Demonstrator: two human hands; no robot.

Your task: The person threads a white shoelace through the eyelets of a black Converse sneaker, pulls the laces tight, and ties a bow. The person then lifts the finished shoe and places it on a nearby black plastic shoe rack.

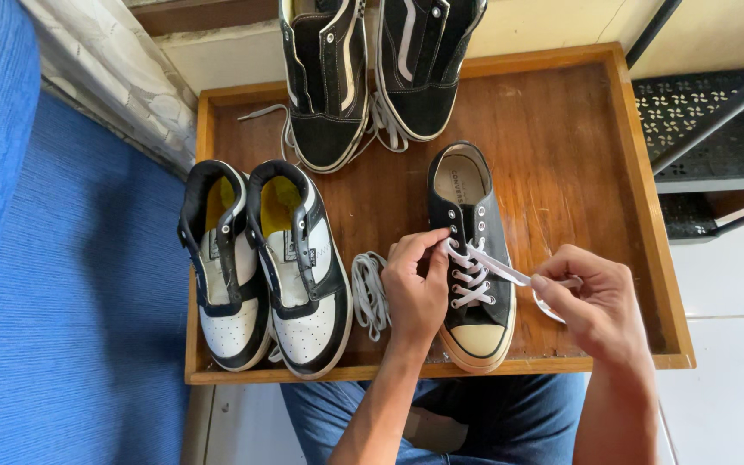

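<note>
— So, where is the black canvas sneaker [474,250] relative to your hands?

— It lies between them on the wooden tray [579,155], its cream rubber toe cap pointing at you. Your left hand [415,293] rests against its left side; your right hand [596,306] sits just off to its right.

— And what are they gripping?

— Your left hand has its fingertips pinched at the eyelets, on the flat white lace [497,267]. Your right hand is closed on the lace's free end, pulling it taut sideways.

— What else do you have near?

— A loose grey lace [370,293] lies coiled just left of your left hand, beside a smooth black-and-white pair [264,267]. A black suede-like pair [372,69] stands at the tray's far edge.
</note>
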